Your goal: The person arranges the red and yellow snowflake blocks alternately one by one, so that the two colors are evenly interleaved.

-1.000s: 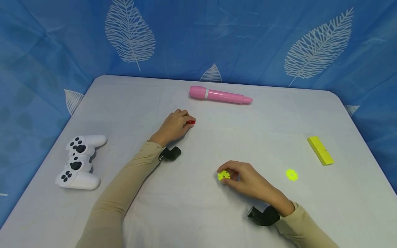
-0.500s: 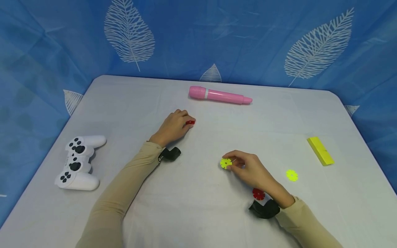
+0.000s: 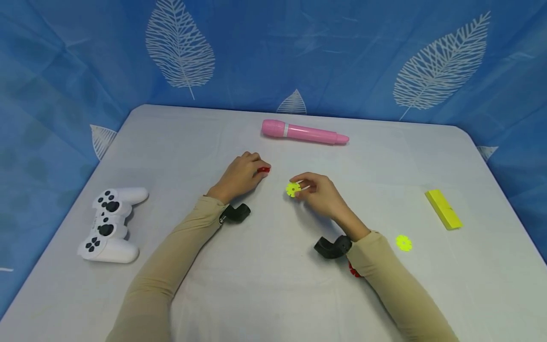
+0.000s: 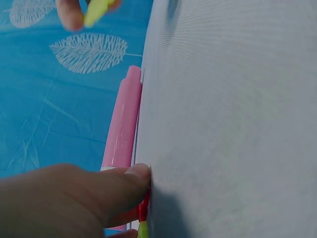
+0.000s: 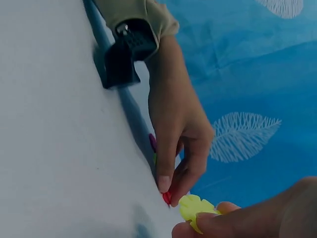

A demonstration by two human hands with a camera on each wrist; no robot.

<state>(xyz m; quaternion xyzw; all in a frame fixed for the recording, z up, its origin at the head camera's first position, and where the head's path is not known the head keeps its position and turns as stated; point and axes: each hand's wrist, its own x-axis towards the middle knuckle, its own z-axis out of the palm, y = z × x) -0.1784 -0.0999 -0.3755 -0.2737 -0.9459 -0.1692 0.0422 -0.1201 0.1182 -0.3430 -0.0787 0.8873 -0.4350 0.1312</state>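
Left hand (image 3: 241, 173), just left of frame centre: pinches red piece (image 3: 264, 169). Right hand (image 3: 320, 192), right of centre: yellow disc (image 3: 293, 189) pinched at fingertips, near red, apart. Step likely pairing them; next calls for closing the gap, aligning edges.

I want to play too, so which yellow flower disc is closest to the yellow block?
The yellow disc lying on the table, left of the yellow block; another yellow disc, farther off, is pinched in the right hand.
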